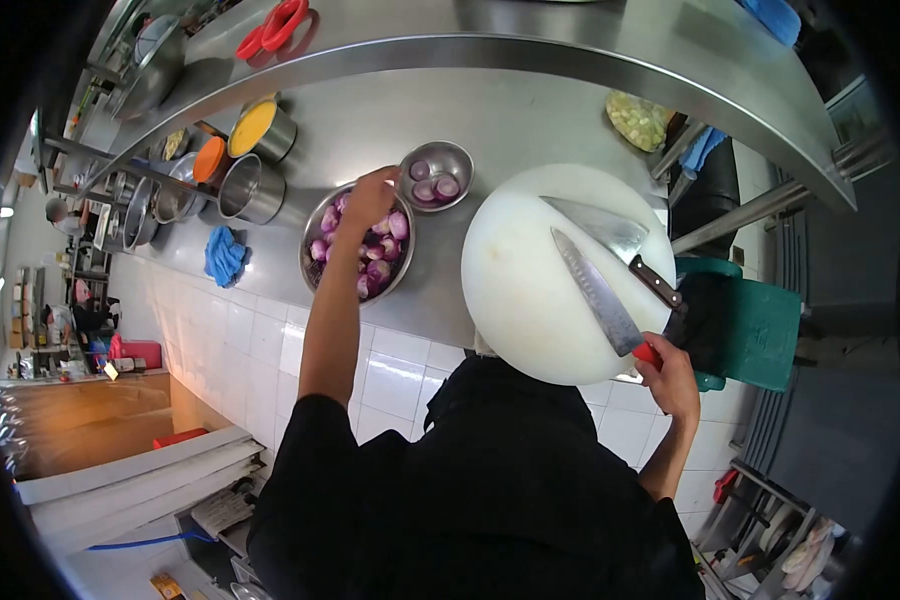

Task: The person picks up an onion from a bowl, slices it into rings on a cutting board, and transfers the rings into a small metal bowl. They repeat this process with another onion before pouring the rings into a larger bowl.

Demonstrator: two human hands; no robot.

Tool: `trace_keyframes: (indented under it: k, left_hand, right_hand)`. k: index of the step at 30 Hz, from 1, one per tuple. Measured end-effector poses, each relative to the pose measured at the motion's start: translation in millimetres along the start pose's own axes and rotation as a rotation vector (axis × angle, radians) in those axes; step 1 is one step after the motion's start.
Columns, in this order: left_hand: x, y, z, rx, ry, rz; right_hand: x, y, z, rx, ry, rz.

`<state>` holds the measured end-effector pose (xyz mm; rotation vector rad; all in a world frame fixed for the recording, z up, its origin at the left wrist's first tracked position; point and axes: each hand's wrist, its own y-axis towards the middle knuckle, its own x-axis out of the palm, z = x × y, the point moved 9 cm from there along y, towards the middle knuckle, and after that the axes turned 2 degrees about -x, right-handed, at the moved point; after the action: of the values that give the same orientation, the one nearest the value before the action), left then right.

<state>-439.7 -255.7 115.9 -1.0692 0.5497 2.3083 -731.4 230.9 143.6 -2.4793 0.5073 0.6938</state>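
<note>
Reaching with our left hand into the large bowl, we are going for the peeled purple onions heaped inside it. That bowl is sitting on the steel counter at about nine o'clock from the round white board. The fingers are curling down over the pile, but we cannot tell whether they are gripping an onion or only touching one.

Our right hand is wrapping tightly around the red handle of a knife at the board's five o'clock edge. The blade is lying flat across the board and pointing toward eleven o'clock. A cleaver is resting beside it, toward one o'clock.

A small bowl at eleven o'clock from the board is holding a few onion halves. A blue cloth is lying at nine o'clock from the large bowl.

We are judging this to be the fetching step. The next move is probably calling for a firm grip on one onion, a carry to the bare middle of the board, and keeping the blade clear as the hand is arriving.
</note>
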Motion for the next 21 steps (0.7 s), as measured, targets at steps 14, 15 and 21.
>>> trace_keyframes:
  k: [14, 15, 21]
  left_hand:
    - [127.8, 67.3, -2.8, -0.402, -0.129, -0.738]
    - [122.1, 64.7, 2.0, -0.396, -0.126, -0.748]
    - [98.4, 59.7, -7.9, -0.451, -0.382, -0.617]
  right_hand:
    - [-0.3, -16.9, -20.7, -0.119, -0.108, 0.162]
    - [-1.2, -18.7, -22.8, -0.120, -0.116, 0.158]
    - [-13.1, -8.6, -33.4, -0.143, -0.148, 0.145]
